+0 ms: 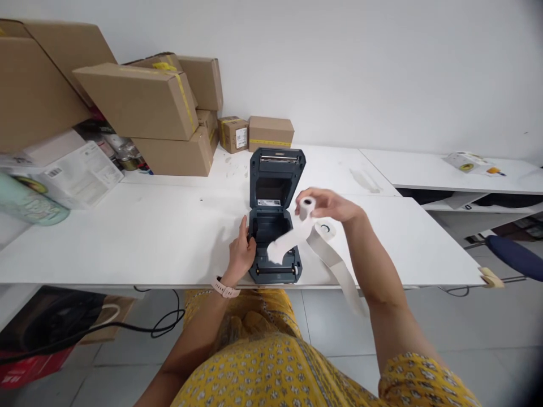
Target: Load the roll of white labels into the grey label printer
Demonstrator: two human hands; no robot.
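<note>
A dark grey label printer (275, 274) stands at the front edge of the white table with its lid (276, 175) raised. My left hand (241, 251) rests against the printer's left side, thumb on its rim and fingers extended. In my right hand (324, 203) is a small, nearly used-up label roll (306, 208), held above the printer's right side. Its loose white strip (285, 244) hangs over the open bay. Beside the printer lies a second label roll (326, 228), whose strip (339, 271) trails over the table edge.
Cardboard boxes (136, 102) are stacked at the back left, with two smaller boxes (270, 131) against the wall. A green bottle (34, 200) is at the far left. Black cables (165, 322) hang below the table (169, 243).
</note>
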